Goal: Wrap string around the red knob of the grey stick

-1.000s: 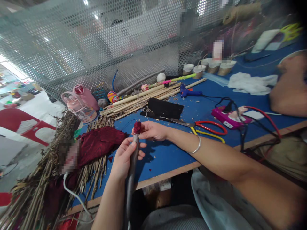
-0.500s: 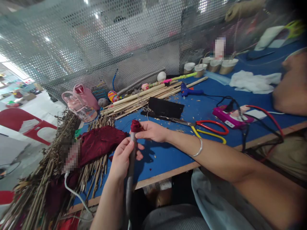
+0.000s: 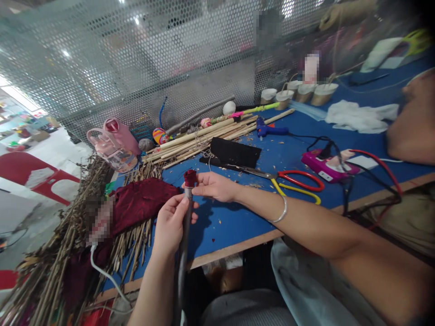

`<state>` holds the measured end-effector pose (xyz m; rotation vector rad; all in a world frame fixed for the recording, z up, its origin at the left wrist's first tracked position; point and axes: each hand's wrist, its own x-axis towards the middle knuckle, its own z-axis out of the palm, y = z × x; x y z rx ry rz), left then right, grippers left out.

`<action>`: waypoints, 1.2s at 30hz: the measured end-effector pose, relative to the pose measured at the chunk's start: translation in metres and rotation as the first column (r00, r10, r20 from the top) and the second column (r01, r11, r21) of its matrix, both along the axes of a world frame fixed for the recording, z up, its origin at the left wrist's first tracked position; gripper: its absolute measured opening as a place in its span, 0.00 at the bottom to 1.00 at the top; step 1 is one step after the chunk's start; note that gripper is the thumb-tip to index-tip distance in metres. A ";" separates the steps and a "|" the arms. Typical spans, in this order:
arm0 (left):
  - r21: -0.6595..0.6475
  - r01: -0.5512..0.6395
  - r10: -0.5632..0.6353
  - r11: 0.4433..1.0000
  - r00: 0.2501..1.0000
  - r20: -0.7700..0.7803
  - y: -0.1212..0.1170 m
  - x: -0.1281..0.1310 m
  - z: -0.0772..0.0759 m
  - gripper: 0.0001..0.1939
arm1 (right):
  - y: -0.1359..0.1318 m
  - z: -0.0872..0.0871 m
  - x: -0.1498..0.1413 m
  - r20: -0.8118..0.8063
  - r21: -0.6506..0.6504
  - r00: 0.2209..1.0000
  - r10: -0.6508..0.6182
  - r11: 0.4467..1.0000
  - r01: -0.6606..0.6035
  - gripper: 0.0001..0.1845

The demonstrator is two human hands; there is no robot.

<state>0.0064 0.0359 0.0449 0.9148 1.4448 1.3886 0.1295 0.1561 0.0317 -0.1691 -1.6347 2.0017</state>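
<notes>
A long grey stick (image 3: pixel 184 249) stands nearly upright before me, its lower end running down past the table edge. My left hand (image 3: pixel 170 222) is wrapped around it just below the top. Bunched dark red cloth (image 3: pixel 190 178) caps the upper end. From the right, my right hand (image 3: pixel 217 186) pinches this cap where cloth and stick meet; some fingertips are hidden behind it. A larger dark red cloth (image 3: pixel 146 201) lies to the left, over dry stalks. Scissors (image 3: pixel 272 175) with red and yellow handles rest beyond my right forearm.
Behind the hands lie a black cloth piece (image 3: pixel 236 152), pale wooden sticks (image 3: pixel 204 138) and a blue glue gun (image 3: pixel 270 129). At right are a purple power strip (image 3: pixel 328 168) with cables and another person's arm (image 3: pixel 413 122). A perforated metal screen (image 3: pixel 152 59) closes the back.
The stick's cloth-capped top has turned and shifted slightly left. Both hands stay on it, with the left fingers drawn in a little closer.
</notes>
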 end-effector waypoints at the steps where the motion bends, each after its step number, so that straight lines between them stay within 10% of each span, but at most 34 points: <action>1: 0.002 0.010 -0.010 1.000 1.000 0.016 0.000 0.001 0.000 0.19 | 0.000 -0.001 0.000 0.000 -0.006 1.000 0.002 1.000 -0.002 0.15; 8: 0.140 -0.192 0.215 0.971 0.961 -0.172 0.001 0.008 -0.004 0.22 | 0.002 0.001 -0.002 0.014 -0.016 1.000 0.012 1.000 -0.012 0.18; 17: -0.006 0.072 -0.071 0.997 0.993 0.089 0.000 -0.001 -0.005 0.25 | 0.001 -0.002 0.001 0.023 -0.032 0.997 0.067 0.997 -0.066 0.17; 24: 0.183 -0.175 0.227 0.967 0.919 -0.322 -0.006 0.009 -0.010 0.21 | 0.001 -0.003 -0.001 0.035 -0.008 0.999 0.032 0.999 -0.032 0.17; 33: 0.008 0.078 -0.078 0.997 0.995 0.069 0.000 -0.003 -0.005 0.22 | 0.001 -0.006 0.000 0.021 -0.041 0.994 0.108 0.993 -0.107 0.20; 36: 0.087 -0.024 0.028 0.996 0.998 -0.050 -0.001 0.000 -0.010 0.24 | -0.002 -0.004 -0.002 -0.013 -0.030 0.996 0.087 0.996 -0.087 0.16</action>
